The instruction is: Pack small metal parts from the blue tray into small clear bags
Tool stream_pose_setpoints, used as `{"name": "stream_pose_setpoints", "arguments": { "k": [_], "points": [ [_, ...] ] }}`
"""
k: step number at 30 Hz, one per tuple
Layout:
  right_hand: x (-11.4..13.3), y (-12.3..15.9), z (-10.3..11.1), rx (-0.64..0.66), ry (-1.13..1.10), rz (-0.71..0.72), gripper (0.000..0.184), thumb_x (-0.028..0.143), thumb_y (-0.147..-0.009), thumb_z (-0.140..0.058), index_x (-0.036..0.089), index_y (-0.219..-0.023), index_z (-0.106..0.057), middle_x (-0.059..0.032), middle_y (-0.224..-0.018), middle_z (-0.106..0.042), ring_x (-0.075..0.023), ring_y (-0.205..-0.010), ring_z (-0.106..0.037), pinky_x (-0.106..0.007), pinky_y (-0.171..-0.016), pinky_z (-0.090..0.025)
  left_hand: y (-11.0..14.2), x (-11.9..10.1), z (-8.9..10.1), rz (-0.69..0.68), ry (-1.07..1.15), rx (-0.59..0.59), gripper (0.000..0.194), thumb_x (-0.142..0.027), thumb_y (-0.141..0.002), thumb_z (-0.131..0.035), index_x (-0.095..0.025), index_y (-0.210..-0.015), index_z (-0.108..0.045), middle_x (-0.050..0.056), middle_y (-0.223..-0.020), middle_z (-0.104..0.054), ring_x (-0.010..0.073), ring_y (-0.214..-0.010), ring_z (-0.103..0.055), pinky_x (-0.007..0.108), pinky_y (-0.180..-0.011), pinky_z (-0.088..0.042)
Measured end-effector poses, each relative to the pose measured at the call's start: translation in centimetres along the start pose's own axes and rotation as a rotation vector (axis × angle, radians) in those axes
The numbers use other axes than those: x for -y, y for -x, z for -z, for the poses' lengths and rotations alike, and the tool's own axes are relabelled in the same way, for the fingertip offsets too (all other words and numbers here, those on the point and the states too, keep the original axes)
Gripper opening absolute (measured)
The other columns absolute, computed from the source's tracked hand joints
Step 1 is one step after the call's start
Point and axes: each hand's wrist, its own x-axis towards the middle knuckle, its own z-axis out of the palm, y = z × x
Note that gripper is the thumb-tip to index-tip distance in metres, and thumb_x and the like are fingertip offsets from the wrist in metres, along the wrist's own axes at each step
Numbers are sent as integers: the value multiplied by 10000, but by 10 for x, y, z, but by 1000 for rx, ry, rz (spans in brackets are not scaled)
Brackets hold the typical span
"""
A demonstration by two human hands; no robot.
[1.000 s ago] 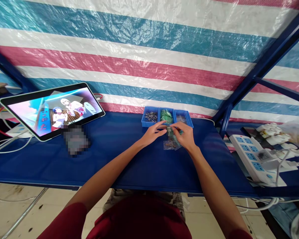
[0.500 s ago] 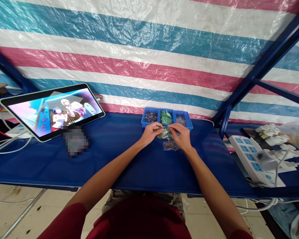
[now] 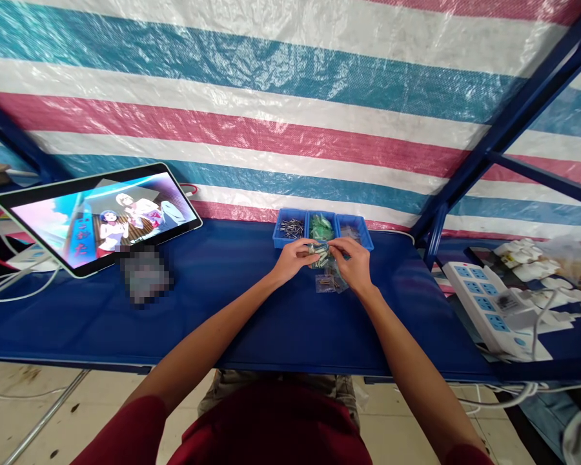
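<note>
Both hands work close together just in front of the blue bins. My left hand pinches a small clear plastic bag by its left side. My right hand has its thumb and forefinger closed at the bag's right edge. What lies inside the bag is too small to make out. Under the hands several small packets with metal pieces lie on the blue table. Closer to me is a clear packet with a few brass-coloured pins or screws.
Three joined blue bins stand behind the hands: metal screws left, green packets middle, clear packets right. A tablet leans at the left, by a blurred-out object. A power strip lies at the right.
The small bag between my fingers has turned and shows more clearly now. Both hands keep nearly the same place; the whole view has shifted slightly.
</note>
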Motion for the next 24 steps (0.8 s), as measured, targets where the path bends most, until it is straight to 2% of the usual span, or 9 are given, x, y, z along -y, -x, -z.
{"name": "stream_pose_setpoints", "arguments": {
  "k": [5,9,13,15,18,21,22,24],
  "points": [
    [1,0,1,21,-3,-5,205,275,-902,-505,223,-912,-703,-75,-938,-683,-196,-865,-641,-339,-780,-544,0,1,0,-1,-13,-4,483,-418,-696,-758,-133,-1060,-616,-9,-617,-626,126,-483,-579,259,-520,-506],
    [1,-1,3,31,-20,26,227,204,-892,-480,218,-942,-701,-73,-948,-670,-183,-864,-638,-324,-768,-546,1,-2,1,-16,14,-4,463,-411,-706,-757,-146,-1055,-609,-13,-631,-616,119,-492,-573,256,-528,-502],
    [-3,0,2,129,-51,98,361,95,-834,-436,233,-1064,-678,-82,-1120,-627,-191,-1035,-609,-306,-757,-555,1,-7,1,-12,113,20,533,-385,-731,-753,-186,-1165,-516,-53,-585,-577,103,-468,-545,238,-512,-486],
    [-5,0,0,157,-37,127,360,90,-824,-448,235,-1061,-677,-84,-1145,-620,-198,-1074,-597,-315,-775,-554,1,-8,2,6,135,38,511,-411,-743,-738,-187,-1146,-519,-59,-572,-558,101,-465,-531,234,-499,-477],
    [-7,-1,-2,136,1,137,225,145,-850,-501,213,-953,-688,-87,-1034,-665,-206,-971,-635,-331,-794,-539,0,-9,5,1,50,40,406,-525,-811,-622,-146,-955,-627,19,-716,-612,127,-604,-582,252,-557,-500],
    [-8,0,-4,139,28,94,129,230,-866,-553,200,-868,-678,-62,-842,-690,-192,-763,-653,-316,-726,-527,0,-12,8,-115,-135,18,453,-567,-828,-569,-129,-805,-682,91,-942,-643,179,-832,-611,270,-674,-509],
    [-8,0,-4,143,27,65,125,256,-866,-566,198,-874,-676,-51,-801,-688,-182,-698,-643,-307,-692,-522,1,-13,8,-148,-193,20,430,-548,-815,-598,-128,-780,-685,91,-932,-650,185,-846,-612,271,-693,-503],
    [-6,1,-5,127,5,-10,144,300,-853,-592,196,-917,-669,-37,-769,-687,-164,-609,-618,-292,-635,-513,3,-16,8,-160,-230,30,363,-492,-793,-652,-130,-801,-677,58,-795,-656,167,-743,-623,270,-673,-496]
  ]
}}
